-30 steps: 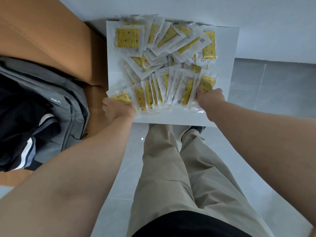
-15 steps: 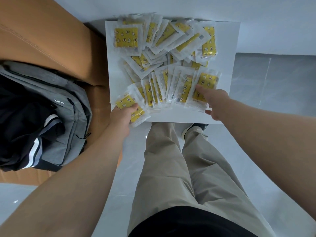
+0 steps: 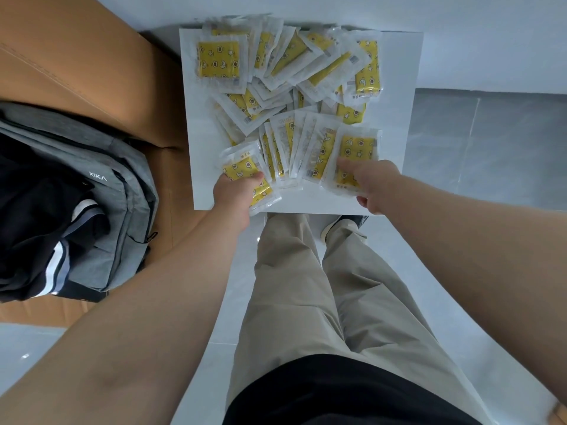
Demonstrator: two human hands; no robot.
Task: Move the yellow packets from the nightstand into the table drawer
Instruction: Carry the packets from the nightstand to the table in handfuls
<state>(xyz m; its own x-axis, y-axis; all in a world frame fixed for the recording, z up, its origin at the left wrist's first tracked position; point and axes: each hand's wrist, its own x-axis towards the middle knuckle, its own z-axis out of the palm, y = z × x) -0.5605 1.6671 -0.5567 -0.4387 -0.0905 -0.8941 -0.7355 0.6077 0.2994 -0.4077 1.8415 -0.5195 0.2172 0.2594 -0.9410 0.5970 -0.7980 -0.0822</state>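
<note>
I count one white nightstand (image 3: pixel 397 75), one grey bag (image 3: pixel 122 194), one brown box (image 3: pixel 76 62), and yellow packets (image 3: pixel 218 59) too piled up to count.

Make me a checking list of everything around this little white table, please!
Surface: white nightstand top, mostly covered.
Job's things: yellow packets heaped and overlapping; no drawer seen.
Clutter: grey backpack and dark clothing on a cardboard box, left.
Grippers: left hand grips the near-left packet; right hand touches the near-right packet, grip unclear.
Cables: nothing seen.
Surroundings: tiled floor, white wall.
</note>
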